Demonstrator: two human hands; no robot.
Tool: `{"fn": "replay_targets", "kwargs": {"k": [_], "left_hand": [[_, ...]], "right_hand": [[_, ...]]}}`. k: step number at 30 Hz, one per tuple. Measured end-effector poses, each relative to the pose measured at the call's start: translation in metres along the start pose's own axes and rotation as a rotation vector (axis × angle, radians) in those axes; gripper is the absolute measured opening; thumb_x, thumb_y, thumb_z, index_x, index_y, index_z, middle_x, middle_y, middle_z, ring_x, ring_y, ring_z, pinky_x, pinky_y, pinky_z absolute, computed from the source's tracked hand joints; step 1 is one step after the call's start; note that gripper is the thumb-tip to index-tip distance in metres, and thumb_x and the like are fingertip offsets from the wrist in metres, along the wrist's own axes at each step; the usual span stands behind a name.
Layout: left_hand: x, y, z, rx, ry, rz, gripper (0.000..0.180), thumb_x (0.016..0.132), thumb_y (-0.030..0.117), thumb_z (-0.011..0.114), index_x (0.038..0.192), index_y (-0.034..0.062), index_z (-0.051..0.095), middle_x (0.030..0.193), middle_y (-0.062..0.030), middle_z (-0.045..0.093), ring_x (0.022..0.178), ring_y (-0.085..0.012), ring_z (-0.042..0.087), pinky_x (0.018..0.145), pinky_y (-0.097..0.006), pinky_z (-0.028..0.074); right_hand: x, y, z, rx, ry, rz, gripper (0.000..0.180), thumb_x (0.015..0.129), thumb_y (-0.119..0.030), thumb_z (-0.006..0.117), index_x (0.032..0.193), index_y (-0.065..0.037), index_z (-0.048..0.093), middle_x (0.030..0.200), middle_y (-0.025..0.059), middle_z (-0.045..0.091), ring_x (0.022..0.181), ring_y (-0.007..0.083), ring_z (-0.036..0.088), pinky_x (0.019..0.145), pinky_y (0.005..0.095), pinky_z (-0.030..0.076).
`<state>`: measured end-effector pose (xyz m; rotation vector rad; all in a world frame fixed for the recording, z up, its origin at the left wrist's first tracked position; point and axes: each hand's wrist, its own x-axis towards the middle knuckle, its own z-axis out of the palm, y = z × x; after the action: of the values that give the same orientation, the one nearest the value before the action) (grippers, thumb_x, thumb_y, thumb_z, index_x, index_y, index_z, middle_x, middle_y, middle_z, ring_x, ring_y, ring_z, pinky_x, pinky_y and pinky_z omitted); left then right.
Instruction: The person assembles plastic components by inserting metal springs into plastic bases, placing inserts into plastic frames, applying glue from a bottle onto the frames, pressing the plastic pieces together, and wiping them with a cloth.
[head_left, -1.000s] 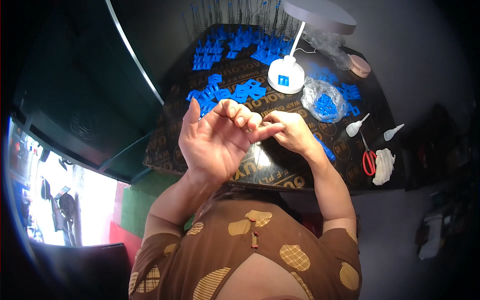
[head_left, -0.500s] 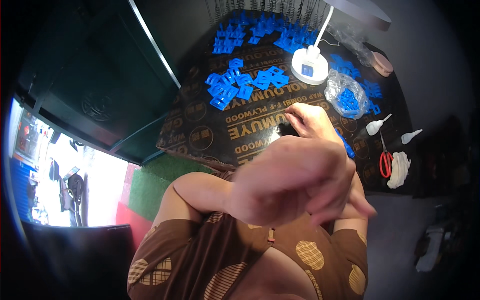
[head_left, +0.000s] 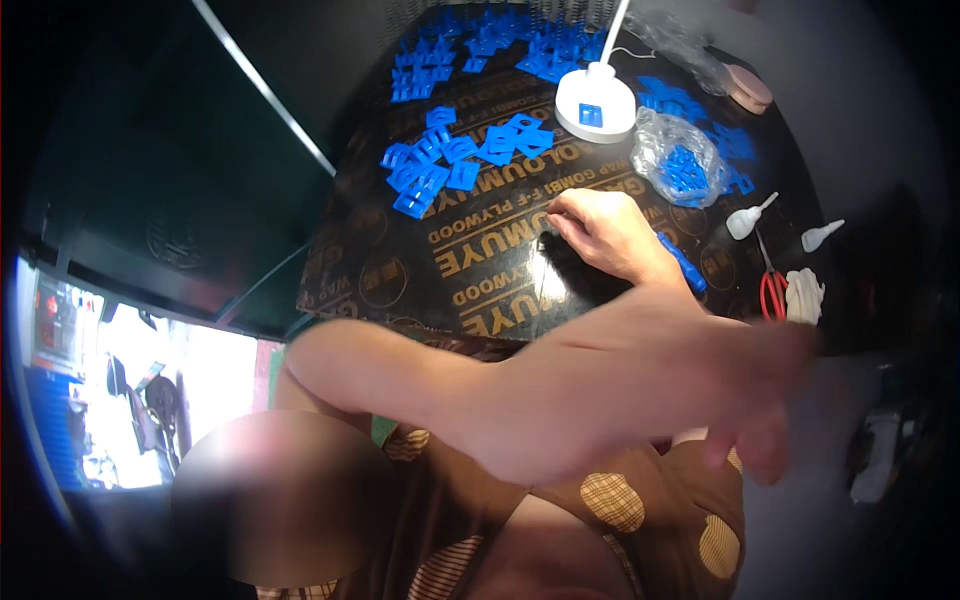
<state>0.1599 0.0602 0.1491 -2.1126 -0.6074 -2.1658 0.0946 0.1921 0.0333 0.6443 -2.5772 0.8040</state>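
Observation:
My left hand [head_left: 640,375] is close to the camera and reaches across my body toward the right, over my right forearm. Motion smears its fingers, and I cannot see whether they hold anything. Beyond it, my right hand [head_left: 612,232] rests on the dark board tabletop [head_left: 400,290], fingers curled together and pointing left. Whatever its fingertips may hold is hidden. Beside my right wrist lies a long blue object [head_left: 683,265], partly covered. Several blue square plastic pieces [head_left: 430,165] lie in a loose group ahead and to the left of my right hand.
A white lamp base [head_left: 607,122] carries one blue piece. Right of it is a clear plastic bag [head_left: 685,165] with small blue parts. White nozzle bottles [head_left: 742,222], red-handled scissors [head_left: 772,292] and a white cloth [head_left: 805,296] lie at the right. Blue pieces with springs [head_left: 425,65] stand at the back.
My left hand has swung to the right across my right forearm. My right hand keeps its place on the tabletop. The whole view has shifted slightly.

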Motion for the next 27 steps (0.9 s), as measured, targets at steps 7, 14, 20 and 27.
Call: {"fn": "replay_targets", "kwargs": {"k": [7,14,20,27], "left_hand": [[-0.027,0.004,0.036,-0.215,0.413,0.027,0.022,0.091,0.007,0.038,0.103,-0.0032,0.052,0.099,-0.0201,0.060,0.066,-0.0199,0.050,0.074,-0.034,0.043],[-0.008,0.001,-0.003,-0.078,0.307,-1.117,0.024,0.079,-0.004,0.047,0.101,-0.0068,0.058,0.096,-0.0153,0.061,0.089,-0.0214,0.060,0.079,-0.032,0.047],[0.001,-0.009,-0.007,0.246,0.141,-1.259,0.027,0.075,-0.007,0.043,0.097,-0.0106,0.059,0.098,-0.0264,0.061,0.099,-0.0334,0.060,0.087,-0.038,0.047],[0.062,-0.003,0.016,0.585,-1.186,-0.971,0.023,0.072,0.014,0.060,0.088,-0.0021,0.065,0.081,-0.0108,0.064,0.069,-0.0206,0.061,0.061,-0.036,0.053]], "right_hand": [[0.001,0.001,0.000,-0.023,-0.052,-0.020,0.012,0.082,-0.014,0.065,0.083,-0.003,0.062,0.072,0.0160,0.063,0.069,0.0348,0.062,0.061,0.0411,0.049],[0.001,0.008,0.006,-0.010,-0.151,0.121,0.012,0.084,-0.014,0.064,0.090,-0.004,0.066,0.079,0.0166,0.066,0.073,0.0339,0.065,0.064,0.0399,0.051],[-0.003,0.008,0.012,0.013,-0.119,0.116,0.013,0.084,-0.014,0.064,0.089,-0.003,0.065,0.079,0.0171,0.066,0.073,0.0335,0.065,0.065,0.0401,0.051],[-0.002,0.001,-0.001,-0.020,-0.088,0.024,0.011,0.082,-0.010,0.066,0.089,-0.001,0.064,0.078,0.0174,0.065,0.070,0.0345,0.063,0.062,0.0380,0.050]]}}
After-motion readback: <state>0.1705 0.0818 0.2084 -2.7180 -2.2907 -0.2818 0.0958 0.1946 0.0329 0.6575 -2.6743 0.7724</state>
